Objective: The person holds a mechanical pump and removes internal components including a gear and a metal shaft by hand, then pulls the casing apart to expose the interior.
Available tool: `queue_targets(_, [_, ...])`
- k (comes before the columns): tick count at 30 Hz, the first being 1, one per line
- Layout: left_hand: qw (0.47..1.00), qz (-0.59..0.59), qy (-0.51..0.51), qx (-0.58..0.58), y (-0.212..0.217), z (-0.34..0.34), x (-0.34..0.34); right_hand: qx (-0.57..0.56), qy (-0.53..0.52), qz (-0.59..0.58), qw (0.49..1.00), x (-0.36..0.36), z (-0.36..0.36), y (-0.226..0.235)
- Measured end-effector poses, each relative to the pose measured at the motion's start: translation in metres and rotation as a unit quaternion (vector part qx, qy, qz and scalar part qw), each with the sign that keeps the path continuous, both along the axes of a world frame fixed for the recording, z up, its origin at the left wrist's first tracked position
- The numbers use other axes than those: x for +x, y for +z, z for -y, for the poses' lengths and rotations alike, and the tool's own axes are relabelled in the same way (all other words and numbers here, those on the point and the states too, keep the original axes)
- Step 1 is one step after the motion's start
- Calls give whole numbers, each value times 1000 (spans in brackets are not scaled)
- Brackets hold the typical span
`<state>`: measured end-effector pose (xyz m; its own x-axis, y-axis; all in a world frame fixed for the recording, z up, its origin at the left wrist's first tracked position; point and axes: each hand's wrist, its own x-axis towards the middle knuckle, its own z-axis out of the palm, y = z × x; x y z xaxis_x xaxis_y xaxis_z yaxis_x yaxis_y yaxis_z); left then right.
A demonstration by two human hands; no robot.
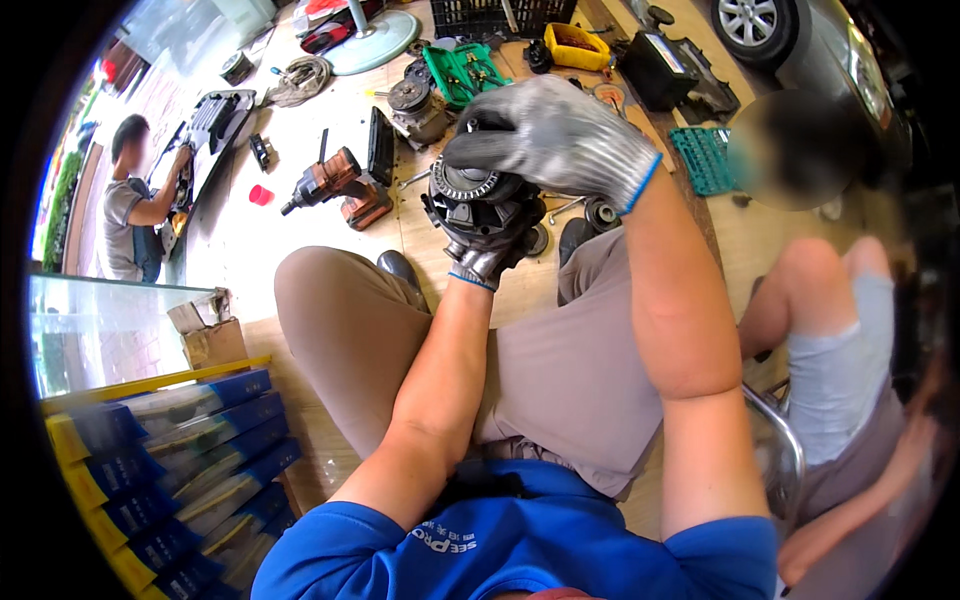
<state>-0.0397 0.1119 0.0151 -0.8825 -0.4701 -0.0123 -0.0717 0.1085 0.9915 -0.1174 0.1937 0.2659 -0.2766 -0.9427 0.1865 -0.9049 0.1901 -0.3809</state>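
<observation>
Place: a car repair workshop
Car [832,50]: at the floor's [335,110] far right corner, wheel [748,20] showing
Tools: power driver [328,182] nearer the left edge, teal case [703,160] nearer the right
Parts: battery [657,70] toward the far edge

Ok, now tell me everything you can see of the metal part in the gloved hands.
The metal part is roundish and chunky, mostly dark, with a silvery slotted ring around its upper face. Its surface looks like bare and darkened metal, uneven at the sides. It is held out in front of the person's legs, ring side up. The left hand grips it from below; the right hand, blurred, is over its top and hides some of it.
</observation>
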Motion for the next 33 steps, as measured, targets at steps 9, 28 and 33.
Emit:
queue_targets(9, [965, -66, 120, -225, 25, 14, 3, -48, -89, -197, 975, -53, -35, -15])
queue_targets(28, [980, -184, 75, -9, 12, 37, -3, -76, -130, 104, 983, 1, 9, -19])
queue_targets(33, [948, -282, 21, 145, -19, 41, -12, -59, -69, -30, 995, -10, -6, -19])
